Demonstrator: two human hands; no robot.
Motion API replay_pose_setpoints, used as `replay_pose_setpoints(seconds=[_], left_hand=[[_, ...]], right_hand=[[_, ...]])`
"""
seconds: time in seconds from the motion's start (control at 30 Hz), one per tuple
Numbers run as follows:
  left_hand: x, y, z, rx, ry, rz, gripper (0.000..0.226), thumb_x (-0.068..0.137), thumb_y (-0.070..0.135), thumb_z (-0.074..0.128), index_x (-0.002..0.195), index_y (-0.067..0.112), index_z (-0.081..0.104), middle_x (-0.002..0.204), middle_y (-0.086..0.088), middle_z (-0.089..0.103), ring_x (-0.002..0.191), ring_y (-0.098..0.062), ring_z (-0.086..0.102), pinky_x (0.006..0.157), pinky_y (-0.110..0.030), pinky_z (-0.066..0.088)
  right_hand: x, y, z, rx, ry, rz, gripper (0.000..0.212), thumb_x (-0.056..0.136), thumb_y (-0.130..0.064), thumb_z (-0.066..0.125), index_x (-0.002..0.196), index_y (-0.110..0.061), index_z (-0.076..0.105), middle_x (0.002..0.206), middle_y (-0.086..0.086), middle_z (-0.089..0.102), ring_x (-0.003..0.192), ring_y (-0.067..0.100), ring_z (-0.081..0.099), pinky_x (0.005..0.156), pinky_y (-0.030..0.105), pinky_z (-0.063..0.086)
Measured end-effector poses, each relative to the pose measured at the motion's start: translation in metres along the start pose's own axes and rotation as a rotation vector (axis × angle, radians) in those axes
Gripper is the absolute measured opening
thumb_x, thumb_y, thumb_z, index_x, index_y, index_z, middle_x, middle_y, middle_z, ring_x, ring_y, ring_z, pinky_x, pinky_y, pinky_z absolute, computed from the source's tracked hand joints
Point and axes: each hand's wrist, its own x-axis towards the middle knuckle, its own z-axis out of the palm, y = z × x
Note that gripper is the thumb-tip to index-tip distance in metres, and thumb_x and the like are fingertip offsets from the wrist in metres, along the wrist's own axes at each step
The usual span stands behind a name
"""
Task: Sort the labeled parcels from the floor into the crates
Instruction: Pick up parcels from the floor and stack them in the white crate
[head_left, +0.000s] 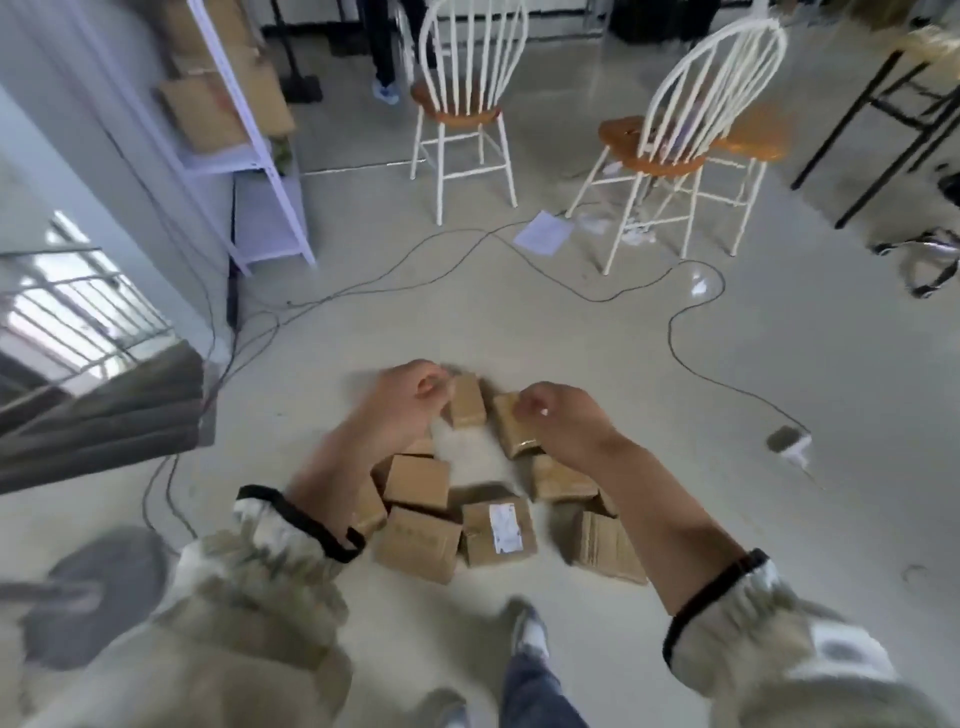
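Through the head camera, the one label I could find was a white sticker (506, 527) on top of the labeled parcel (480, 545). It lay nearer to me than either hand, under the gap between my forearms, and its print was too smeared to read. Just left of it, the faintly printed parcel (418, 543) showed a pale row of marks on its top that I could not read either.

Motion blur softened both hands. My left hand (410, 395) had its fingers curled, right against the left edge of the small parcel (467, 402). I could not tell whether it pinched the box or only touched it. My right hand (561, 415) was curled the same way over the far end of the taped parcel (511, 434) and covered part of it, and I could not make out that grip either. The two hands were near each other but apart.

My left forearm hid most of a half-covered box (370, 506), and my right forearm cut across the corners of two parcels on that side (563, 480).

The remaining parcels lay on the floor (519, 322) in a loose ring on my side of the hands, between my sleeves. A plain box (418, 480) sat just below my left wrist. Beyond and to the right of my right hand, a black cable (691, 358) ran to a white plug (789, 446).
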Motion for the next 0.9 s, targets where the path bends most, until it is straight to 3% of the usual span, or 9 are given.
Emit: replay_pose_setpoints(seconds=[0.13,0.27,0.33,0.4,0.47,0.53,0.67,0.77,0.9], left_hand=[[0.038,-0.056,0.032,-0.064,0.064,-0.139,0.023,0.096,0.021,0.050,0.109,0.008,0.063,0.100,-0.002,0.060,0.094,-0.018,0.058,0.077,-0.025,0.041],[0.085,-0.144,0.088,-0.168,0.171,-0.325,0.026,0.094,0.024,0.053,0.112,0.008,0.064,0.111,-0.008,0.066,0.106,-0.027,0.061,0.089,-0.039,0.049],[0.109,-0.199,0.127,-0.131,0.157,-0.395,0.030,0.096,0.026,0.049,0.117,0.008,0.062,0.116,-0.008,0.064,0.107,-0.026,0.059,0.090,-0.037,0.047],[0.135,-0.260,0.175,-0.123,0.149,-0.461,0.031,0.097,0.031,0.046,0.116,0.011,0.060,0.111,-0.008,0.066,0.100,-0.025,0.060,0.082,-0.033,0.046],[0.162,-0.320,0.231,-0.122,0.127,-0.527,0.030,0.097,0.032,0.043,0.117,0.014,0.058,0.109,-0.006,0.065,0.097,-0.024,0.060,0.082,-0.035,0.049],[0.193,-0.372,0.293,-0.117,0.071,-0.513,0.030,0.097,0.027,0.044,0.123,0.016,0.056,0.114,-0.005,0.063,0.102,-0.024,0.060,0.090,-0.038,0.049],[0.259,-0.469,0.377,0.058,0.078,-0.440,0.032,0.097,0.027,0.045,0.126,0.016,0.054,0.118,-0.006,0.061,0.108,-0.022,0.058,0.092,-0.032,0.045],[0.296,-0.536,0.397,0.251,0.046,-0.461,0.033,0.096,0.025,0.045,0.125,0.011,0.053,0.121,-0.012,0.059,0.108,-0.029,0.058,0.089,-0.037,0.047],[0.323,-0.595,0.403,0.343,0.005,-0.500,0.044,0.092,0.025,0.037,0.135,0.013,0.044,0.126,-0.015,0.053,0.109,-0.035,0.055,0.091,-0.043,0.048]], right_hand=[[0.077,0.027,0.035,-0.037,-0.111,-0.008,0.019,0.090,-0.035,0.044,0.077,-0.027,0.054,0.076,-0.009,0.051,0.084,0.019,0.052,0.055,0.022,0.029],[0.156,0.066,0.103,0.001,-0.160,0.022,0.027,0.092,-0.038,0.046,0.103,-0.020,0.062,0.105,0.004,0.063,0.106,0.025,0.058,0.077,0.027,0.040],[0.198,0.093,0.154,0.020,-0.201,0.025,0.033,0.093,-0.036,0.046,0.116,-0.016,0.061,0.114,0.006,0.063,0.107,0.023,0.057,0.085,0.031,0.043],[0.239,0.129,0.213,0.020,-0.251,0.057,0.032,0.094,-0.034,0.045,0.116,-0.015,0.060,0.110,0.005,0.062,0.099,0.021,0.056,0.084,0.032,0.044],[0.281,0.163,0.276,0.008,-0.285,0.093,0.025,0.094,-0.035,0.045,0.101,-0.017,0.061,0.097,0.003,0.062,0.090,0.019,0.057,0.079,0.034,0.046],[0.326,0.191,0.341,0.034,-0.311,0.118,0.023,0.092,-0.036,0.047,0.088,-0.018,0.061,0.089,0.004,0.064,0.083,0.019,0.060,0.078,0.039,0.051],[0.416,0.228,0.444,0.013,-0.335,0.084,0.022,0.095,-0.035,0.045,0.096,-0.016,0.055,0.085,0.001,0.055,0.081,0.018,0.054,0.070,0.029,0.042],[0.464,0.258,0.495,-0.060,-0.347,0.112,0.024,0.095,-0.034,0.046,0.100,-0.011,0.054,0.092,0.005,0.053,0.080,0.019,0.051,0.070,0.029,0.042],[0.501,0.286,0.534,-0.092,-0.348,0.158,0.013,0.095,-0.022,0.045,0.091,-0.011,0.049,0.079,0.005,0.047,0.067,0.016,0.048,0.059,0.025,0.040]])
